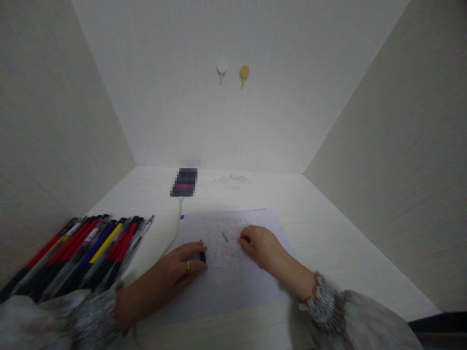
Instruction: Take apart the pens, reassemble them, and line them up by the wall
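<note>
A sheet of paper (226, 296) covered in handwriting lies on the white desk under both hands. My left hand (178, 265), with a ring on one finger, is at the paper's left part. Its thumb and fingers are closed about a short black piece (203, 255), which looks like part of a pen. My right hand (264, 248) rests on the paper's right part, thumb and forefinger pinched together. What is between those fingertips, if anything, is too small to tell. Between the hands, a thin grey piece (224, 237) lies on the writing.
Several pens (80, 248) in red, black, blue, yellow and clear lie in a row at the left. A phone-like device (184, 182), blurred out, lies farther back with a white cable (179, 218). Two hooks, white (222, 66) and yellow (244, 72), are on the back wall.
</note>
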Demonstrator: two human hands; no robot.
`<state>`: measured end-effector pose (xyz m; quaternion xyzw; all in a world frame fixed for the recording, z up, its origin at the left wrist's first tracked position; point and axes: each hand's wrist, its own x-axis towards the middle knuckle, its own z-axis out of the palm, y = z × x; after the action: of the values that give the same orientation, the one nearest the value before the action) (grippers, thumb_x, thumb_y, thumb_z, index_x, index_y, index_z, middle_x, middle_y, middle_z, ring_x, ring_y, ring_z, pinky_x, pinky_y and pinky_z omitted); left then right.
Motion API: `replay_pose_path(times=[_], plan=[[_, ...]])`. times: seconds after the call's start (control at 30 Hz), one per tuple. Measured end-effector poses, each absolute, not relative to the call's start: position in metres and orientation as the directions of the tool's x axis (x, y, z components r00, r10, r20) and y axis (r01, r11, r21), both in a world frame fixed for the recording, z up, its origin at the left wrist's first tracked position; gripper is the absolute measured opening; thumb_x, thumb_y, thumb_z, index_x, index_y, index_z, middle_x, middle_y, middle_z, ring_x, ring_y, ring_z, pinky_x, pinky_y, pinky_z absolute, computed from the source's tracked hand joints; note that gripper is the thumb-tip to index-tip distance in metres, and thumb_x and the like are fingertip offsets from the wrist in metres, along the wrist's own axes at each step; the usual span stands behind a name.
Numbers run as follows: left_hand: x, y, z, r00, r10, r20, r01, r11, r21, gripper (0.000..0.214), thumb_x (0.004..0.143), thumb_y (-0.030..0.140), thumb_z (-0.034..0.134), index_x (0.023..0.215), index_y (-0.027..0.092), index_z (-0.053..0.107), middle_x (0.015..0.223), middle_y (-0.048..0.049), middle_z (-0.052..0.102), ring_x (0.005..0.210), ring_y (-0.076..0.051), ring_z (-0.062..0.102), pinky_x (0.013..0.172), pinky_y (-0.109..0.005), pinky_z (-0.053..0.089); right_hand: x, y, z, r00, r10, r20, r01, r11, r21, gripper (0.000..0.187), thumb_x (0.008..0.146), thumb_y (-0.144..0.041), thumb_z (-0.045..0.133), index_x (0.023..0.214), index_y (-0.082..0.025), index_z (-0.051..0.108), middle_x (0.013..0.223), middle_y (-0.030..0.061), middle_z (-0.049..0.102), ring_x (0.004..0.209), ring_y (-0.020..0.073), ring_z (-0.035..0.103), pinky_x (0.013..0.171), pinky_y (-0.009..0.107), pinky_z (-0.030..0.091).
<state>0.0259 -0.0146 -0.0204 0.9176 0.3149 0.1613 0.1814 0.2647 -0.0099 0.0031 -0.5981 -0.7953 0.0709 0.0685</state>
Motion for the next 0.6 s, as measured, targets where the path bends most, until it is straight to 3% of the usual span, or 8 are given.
replay_pose_path(times=[0.2, 0.43, 0.6], plan=[[0.024, -0.011, -0.028, 0.734, 0.647, 0.209, 0.528, -0.736, 0.424, 0.021, 0.080, 0.018, 0.039, 0.091, 0.024, 0.057, 0.115, -0.0031, 0.048, 0.107, -0.017, 0.043, 0.090, -0.030, 0.037, 0.231, -0.007, 0.002, -0.359, 0.933, 0.003, 0.923, 0.355, -0.151, 0.022, 0.077, -0.027, 0.039, 0.092, -0.017, 0.053, 0.084, 0.0069, 0.056, 0.077, 0.0163, 0.053, 0.064, 0.026, 0.038], [0.023, -0.009, -0.031, 0.721, 0.649, 0.241, 0.522, -0.738, 0.428, 0.019, 0.079, 0.019, 0.041, 0.088, 0.024, 0.057, 0.112, -0.0019, 0.051, 0.103, -0.017, 0.046, 0.088, -0.029, 0.040, 0.213, 0.001, -0.006, -0.377, 0.926, 0.009, 0.922, 0.377, -0.087, 0.018, 0.073, -0.011, 0.038, 0.085, -0.013, 0.051, 0.080, 0.0087, 0.054, 0.073, 0.0164, 0.052, 0.059, 0.026, 0.039], [0.023, -0.009, -0.032, 0.724, 0.642, 0.253, 0.509, -0.745, 0.432, 0.021, 0.080, 0.018, 0.040, 0.091, 0.025, 0.056, 0.113, -0.0019, 0.050, 0.103, -0.016, 0.046, 0.087, -0.028, 0.040, 0.214, -0.007, -0.007, -0.426, 0.904, 0.025, 0.899, 0.427, -0.097, 0.017, 0.070, -0.013, 0.040, 0.084, -0.012, 0.050, 0.078, 0.0078, 0.055, 0.071, 0.0176, 0.053, 0.058, 0.027, 0.039]])
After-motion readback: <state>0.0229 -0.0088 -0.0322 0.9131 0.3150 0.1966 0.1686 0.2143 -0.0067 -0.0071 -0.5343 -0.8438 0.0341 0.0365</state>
